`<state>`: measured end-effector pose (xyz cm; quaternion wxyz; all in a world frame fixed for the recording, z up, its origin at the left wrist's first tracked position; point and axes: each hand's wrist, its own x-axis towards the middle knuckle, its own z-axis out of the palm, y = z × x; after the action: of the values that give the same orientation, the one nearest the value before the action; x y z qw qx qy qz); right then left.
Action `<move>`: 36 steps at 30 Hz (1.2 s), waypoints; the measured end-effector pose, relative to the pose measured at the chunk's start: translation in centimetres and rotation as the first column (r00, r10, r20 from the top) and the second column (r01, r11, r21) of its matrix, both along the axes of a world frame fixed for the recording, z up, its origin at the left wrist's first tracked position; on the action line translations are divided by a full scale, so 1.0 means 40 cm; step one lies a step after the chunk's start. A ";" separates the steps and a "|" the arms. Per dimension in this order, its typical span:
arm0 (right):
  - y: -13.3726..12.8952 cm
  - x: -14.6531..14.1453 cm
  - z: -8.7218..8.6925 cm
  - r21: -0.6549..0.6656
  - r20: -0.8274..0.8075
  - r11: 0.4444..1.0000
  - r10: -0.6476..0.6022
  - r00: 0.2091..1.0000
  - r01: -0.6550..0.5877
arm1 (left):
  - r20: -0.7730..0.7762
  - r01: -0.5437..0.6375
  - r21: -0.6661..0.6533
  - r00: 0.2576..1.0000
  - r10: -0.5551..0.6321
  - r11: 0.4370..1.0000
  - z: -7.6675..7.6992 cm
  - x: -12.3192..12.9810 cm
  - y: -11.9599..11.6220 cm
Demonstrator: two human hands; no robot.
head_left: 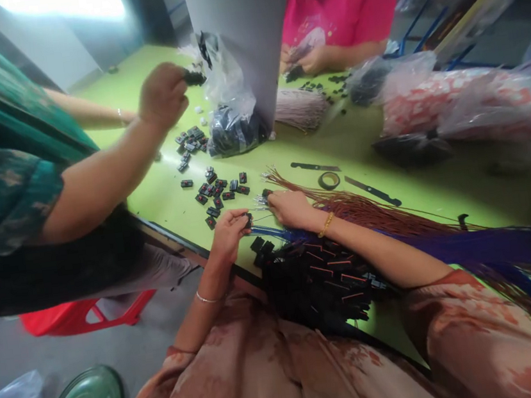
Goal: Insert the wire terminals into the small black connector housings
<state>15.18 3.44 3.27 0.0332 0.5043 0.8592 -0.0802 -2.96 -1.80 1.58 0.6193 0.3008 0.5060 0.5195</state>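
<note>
My left hand [231,232] pinches a small black connector [247,220] close to the table's front edge. To its right, my right hand [290,209] has its fingers closed around the metal-tipped ends of some wires [260,201], with a dark piece at the fingertips. Blue wires [269,231] run between and below the hands. Brown wires [368,212] stretch away to the right. Several black connectors with red marks [216,189] lie beyond my left hand. A pile of black parts with orange strips [321,276] sits below my right forearm.
Two utility knives [314,166] [373,191] and a tape roll [329,180] lie beyond my right hand. A grey pillar [245,33] stands behind a plastic bag [236,125]. A person's hand [163,95] reaches over the table from the left; another person [344,15] works opposite.
</note>
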 end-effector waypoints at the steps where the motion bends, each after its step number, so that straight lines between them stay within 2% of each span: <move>1: 0.000 0.000 -0.002 0.005 0.002 1.000 0.001 1.000 -0.001 | 0.002 0.004 -0.002 1.000 -0.004 1.000 0.001 0.001 0.000; 5: 0.001 0.003 -0.010 0.048 -0.039 0.998 -0.043 0.998 0.045 | 0.023 0.014 -0.008 1.000 -0.014 1.000 0.002 0.004 -0.001; 7: 0.001 0.008 -0.013 0.071 -0.133 0.995 -0.058 0.989 0.068 | 0.051 0.009 -0.005 0.999 -0.008 1.000 0.000 0.008 0.000; 9: 0.003 0.014 -0.015 0.086 -0.296 0.994 -0.034 0.954 0.062 | 0.089 0.002 0.001 0.996 -0.002 1.000 -0.004 0.015 0.003; 14: 0.001 0.023 -0.012 0.049 -0.689 0.999 0.048 0.723 -0.020 | 0.188 0.015 -0.008 0.982 -0.013 1.000 -0.014 0.037 0.016; 16: -0.004 0.024 -0.011 0.019 -0.763 0.999 0.043 0.645 -0.045 | 0.232 0.029 -0.009 0.972 -0.026 1.000 -0.015 0.045 0.022; 18: -0.009 0.025 -0.012 -0.006 -0.796 0.998 0.029 0.605 -0.055 | 0.275 0.042 -0.006 0.961 -0.038 0.999 -0.016 0.051 0.026; 27: -0.020 0.026 -0.021 -0.001 -0.773 0.998 0.038 0.633 -0.061 | 0.346 0.095 0.025 0.933 -0.097 0.995 -0.018 0.060 0.031; 36: -0.021 0.025 -0.022 -0.035 -0.764 0.997 0.020 0.645 -0.072 | 0.291 0.100 0.037 0.951 -0.107 0.994 -0.018 0.061 0.029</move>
<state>16.17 2.59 2.37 -0.3135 0.4007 0.8030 -0.3103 -0.51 -0.65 0.86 0.7104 0.2536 0.3865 0.5307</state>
